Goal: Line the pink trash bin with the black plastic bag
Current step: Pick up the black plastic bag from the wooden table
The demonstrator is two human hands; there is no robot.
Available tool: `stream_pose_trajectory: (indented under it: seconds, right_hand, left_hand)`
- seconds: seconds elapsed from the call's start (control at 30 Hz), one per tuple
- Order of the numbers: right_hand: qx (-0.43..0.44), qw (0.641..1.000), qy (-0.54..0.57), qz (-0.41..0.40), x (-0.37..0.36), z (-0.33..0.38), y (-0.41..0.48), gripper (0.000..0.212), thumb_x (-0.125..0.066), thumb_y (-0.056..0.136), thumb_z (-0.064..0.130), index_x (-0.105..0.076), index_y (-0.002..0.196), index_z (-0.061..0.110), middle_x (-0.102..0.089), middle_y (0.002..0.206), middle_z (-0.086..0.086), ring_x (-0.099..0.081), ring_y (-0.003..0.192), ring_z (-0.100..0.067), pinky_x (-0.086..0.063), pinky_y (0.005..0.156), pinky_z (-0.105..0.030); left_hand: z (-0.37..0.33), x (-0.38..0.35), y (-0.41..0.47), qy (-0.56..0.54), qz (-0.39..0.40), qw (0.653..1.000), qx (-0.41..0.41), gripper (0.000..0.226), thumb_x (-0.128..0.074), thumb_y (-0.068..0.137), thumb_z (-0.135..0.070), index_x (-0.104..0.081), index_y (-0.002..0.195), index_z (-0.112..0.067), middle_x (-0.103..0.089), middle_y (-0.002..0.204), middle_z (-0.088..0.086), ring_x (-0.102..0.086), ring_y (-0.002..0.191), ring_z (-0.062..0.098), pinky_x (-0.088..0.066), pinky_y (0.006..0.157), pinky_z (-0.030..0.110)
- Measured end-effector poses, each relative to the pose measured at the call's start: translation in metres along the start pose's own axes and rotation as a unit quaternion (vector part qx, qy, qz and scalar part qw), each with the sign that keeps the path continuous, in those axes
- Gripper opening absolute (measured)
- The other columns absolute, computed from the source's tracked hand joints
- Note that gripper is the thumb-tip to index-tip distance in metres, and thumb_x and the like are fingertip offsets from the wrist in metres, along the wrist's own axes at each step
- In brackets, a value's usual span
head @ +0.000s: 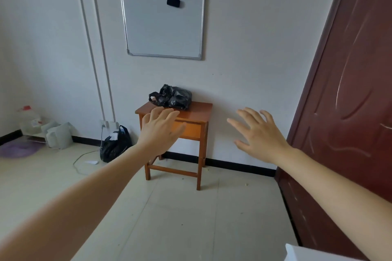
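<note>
A crumpled black plastic bag point(172, 97) lies on top of a small orange wooden table point(197, 112) against the far wall. My left hand point(160, 131) is stretched out in front of the table's left side, fingers spread, holding nothing. To the right of the table, my right hand point(257, 133) is also raised and open with its fingers apart. Both hands are short of the bag and do not touch it. No pink trash bin is in view.
A second, filled black bag point(115, 144) sits on the floor left of the table near a wall socket and a cable. White containers point(58, 135) and a purple mat point(19, 148) fill the left corner. A dark red door point(347, 91) stands at the right. A whiteboard point(163, 24) hangs above.
</note>
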State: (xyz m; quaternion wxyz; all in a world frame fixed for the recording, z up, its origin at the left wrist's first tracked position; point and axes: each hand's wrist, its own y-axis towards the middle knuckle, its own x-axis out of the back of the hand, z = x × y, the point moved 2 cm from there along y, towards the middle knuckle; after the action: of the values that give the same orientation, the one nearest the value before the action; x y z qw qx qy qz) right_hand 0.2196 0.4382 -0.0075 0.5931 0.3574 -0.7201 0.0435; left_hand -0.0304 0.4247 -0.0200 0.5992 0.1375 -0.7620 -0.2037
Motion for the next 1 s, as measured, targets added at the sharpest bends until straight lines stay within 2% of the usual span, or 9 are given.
stream_pose_trajectory:
  seconds: [0.1,0.33,0.5,0.6,0.77,0.9,1.0]
  right_hand:
    - [0.009,1.000,0.002,-0.005,-0.028,-0.032,0.035,0.056,-0.039,0.093,0.042,-0.021,0.143,0.024,-0.018,0.155,-0.011,-0.011,0.144,-0.023,-0.009,0.115,-0.049]
    - [0.052,0.996,0.071,-0.025,-0.099,-0.076,0.141,0.055,-0.046,0.092,0.040,-0.029,0.141,0.020,-0.027,0.152,-0.013,-0.019,0.142,-0.027,-0.016,0.114,-0.049]
    - [0.103,0.989,0.106,0.018,-0.174,-0.065,0.211,0.055,-0.046,0.092,0.038,-0.027,0.141,0.021,-0.023,0.153,-0.013,-0.014,0.143,-0.028,-0.012,0.115,-0.052]
    - [0.134,0.987,0.085,0.026,-0.204,-0.065,0.258,0.056,-0.043,0.093,0.040,-0.023,0.142,0.023,-0.017,0.155,-0.013,-0.009,0.144,-0.026,-0.008,0.115,-0.053]
    - [0.130,0.988,0.077,0.016,-0.223,-0.095,0.343,0.056,-0.042,0.093,0.041,-0.023,0.142,0.023,-0.018,0.155,-0.011,-0.009,0.144,-0.025,-0.008,0.116,-0.051]
    - [0.073,0.987,0.134,-0.053,-0.242,-0.122,0.399,0.053,-0.053,0.089,0.036,-0.039,0.136,0.017,-0.036,0.147,-0.016,-0.027,0.139,-0.030,-0.022,0.111,-0.051]
    - [0.058,0.987,0.147,-0.002,-0.289,-0.135,0.412,0.054,-0.051,0.089,0.038,-0.037,0.137,0.018,-0.032,0.149,-0.015,-0.022,0.141,-0.030,-0.020,0.112,-0.052]
  left_hand:
    - [0.000,-0.029,0.041,0.008,0.002,1.000,-0.004,0.050,-0.035,0.093,-0.045,-0.036,0.136,-0.020,-0.036,0.148,0.002,-0.015,0.139,0.023,-0.015,0.112,0.049]
    - [0.029,-0.083,0.127,0.009,-0.020,0.998,0.054,0.049,-0.042,0.090,-0.040,-0.036,0.135,-0.022,-0.039,0.146,0.001,-0.018,0.137,0.023,-0.019,0.111,0.049]
    - [0.089,-0.130,0.151,0.062,0.032,0.992,0.109,0.048,-0.042,0.090,-0.041,-0.034,0.135,-0.026,-0.035,0.148,0.000,-0.016,0.139,0.023,-0.015,0.114,0.050]
    - [0.130,-0.142,0.182,0.083,0.022,0.986,0.143,0.048,-0.042,0.090,-0.040,-0.035,0.135,-0.023,-0.037,0.147,0.001,-0.019,0.138,0.025,-0.019,0.112,0.049]
    - [0.173,-0.163,0.258,0.067,0.010,0.983,0.170,0.050,-0.043,0.090,-0.038,-0.034,0.136,-0.021,-0.036,0.147,0.004,-0.020,0.138,0.026,-0.021,0.112,0.050]
    - [0.190,-0.195,0.329,0.027,0.000,0.989,0.144,0.048,-0.044,0.090,-0.036,-0.035,0.135,-0.023,-0.038,0.146,0.003,-0.021,0.137,0.025,-0.022,0.111,0.049]
    - [0.191,-0.244,0.361,0.026,0.063,0.988,0.135,0.051,-0.042,0.090,-0.037,-0.031,0.138,-0.021,-0.033,0.149,0.002,-0.018,0.139,0.023,-0.021,0.112,0.049]
